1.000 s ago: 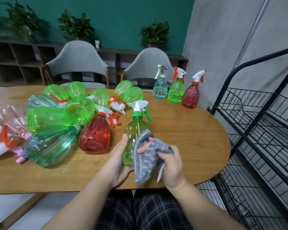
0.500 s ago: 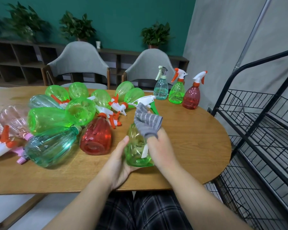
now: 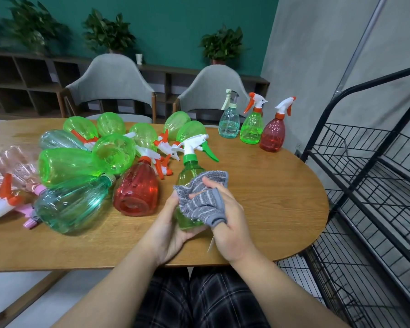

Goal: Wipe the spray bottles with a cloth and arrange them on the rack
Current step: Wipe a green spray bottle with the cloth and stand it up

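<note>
Both hands meet over the near table edge (image 3: 258, 247): the left hand (image 3: 168, 230) cups the base of an upright green bottle (image 3: 189, 176), fingers curled round its lower body, and the right hand (image 3: 227, 223) clutches a grey striped cloth (image 3: 199, 202) against the bottle's side, the fabric bunched between thumb and fingers. Whether the bottle's base rests on the table or sits lifted in the palm is hard to tell. Its white trigger with the green lever points right.

Just left lie a red bottle (image 3: 136, 192) and a teal bottle (image 3: 71, 207) on their sides, touching each other, with a heap of green, clear and pink bottles (image 3: 66, 164) piled behind them. Farther back on the right stand three upright bottles (image 3: 251, 129) in a row: pale teal, green, red. A black wire rack (image 3: 374, 190) stands beside the table's right end, its shelves bare. Two grey chairs (image 3: 111, 86) sit beyond the table.
</note>
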A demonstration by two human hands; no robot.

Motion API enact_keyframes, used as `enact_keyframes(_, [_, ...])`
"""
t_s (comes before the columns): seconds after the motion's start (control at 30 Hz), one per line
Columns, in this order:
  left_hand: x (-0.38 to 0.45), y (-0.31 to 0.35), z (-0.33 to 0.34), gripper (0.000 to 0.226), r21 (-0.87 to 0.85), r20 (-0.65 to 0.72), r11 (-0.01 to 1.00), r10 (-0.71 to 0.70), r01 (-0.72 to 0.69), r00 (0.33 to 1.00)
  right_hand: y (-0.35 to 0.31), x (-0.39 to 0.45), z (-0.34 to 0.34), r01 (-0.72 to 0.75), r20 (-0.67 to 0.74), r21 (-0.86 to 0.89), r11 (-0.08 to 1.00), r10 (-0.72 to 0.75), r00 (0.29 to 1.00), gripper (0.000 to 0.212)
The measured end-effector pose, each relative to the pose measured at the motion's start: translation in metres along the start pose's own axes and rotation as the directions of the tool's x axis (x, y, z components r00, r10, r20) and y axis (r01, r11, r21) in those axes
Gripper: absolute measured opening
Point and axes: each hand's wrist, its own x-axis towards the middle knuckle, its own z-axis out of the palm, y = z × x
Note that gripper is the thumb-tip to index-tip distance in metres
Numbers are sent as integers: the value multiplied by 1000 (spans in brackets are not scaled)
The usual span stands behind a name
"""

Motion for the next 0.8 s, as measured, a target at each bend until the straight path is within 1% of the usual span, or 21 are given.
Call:
enact_keyframes(0.1, [0,0,-4,110,-33,48,999,-25,27,999,-2,2,-5,37,-90,72,997,-31,996,36])
enact_keyframes(0.17, [-1,0,-6,112,-41,90,998,-35,39,995,2,-2,-10,67,-131,182,981,-43,990,32])
enact_keyframes(0.2, [-2,1,-5,114,-34,100,999,-34,38,994,2,-5,-11,47,-149,284,958,-4,989,29])
enact_keyframes(0.23, [-1,2,-3,116,-28,90,999,-30,33,996,-1,-9,-10,-18,-173,417,909,100,980,24])
enact_keyframes(0.27, [0,2,-2,119,-33,58,999,-22,24,998,-5,-12,-8,-113,-181,572,812,259,949,20])
enact_keyframes(0.3, [1,2,-1,121,-53,14,999,-9,10,1000,-8,-16,-6,-197,-182,705,682,442,878,16])
enact_keyframes(0.33, [2,1,-1,123,-71,-34,997,10,-12,999,-9,-20,-2,-233,-180,795,559,585,791,13])
enact_keyframes(0.37, [4,0,-1,125,-72,-69,997,33,-38,997,-10,-22,2,-230,-159,861,455,668,727,8])
enact_keyframes(0.4, [4,-1,-2,125,-51,-91,997,55,-60,994,-14,-22,5,-222,-110,908,354,715,690,8])
enact_keyframes(0.47, [4,-5,-1,123,21,-101,995,103,-102,989,-23,-19,10,-234,12,951,200,735,678,25])
enact_keyframes(0.6, [6,-17,5,122,185,-110,960,232,-210,966,-25,-8,5,-241,157,971,9,734,661,44])
enact_keyframes(0.7, [8,-18,11,101,388,-112,885,324,-259,939,-21,-4,-6,-311,256,949,-48,693,674,55])
enact_keyframes(0.8, [10,-13,19,82,480,-80,823,387,-304,919,-20,-7,-13,-401,355,912,-85,651,671,57])
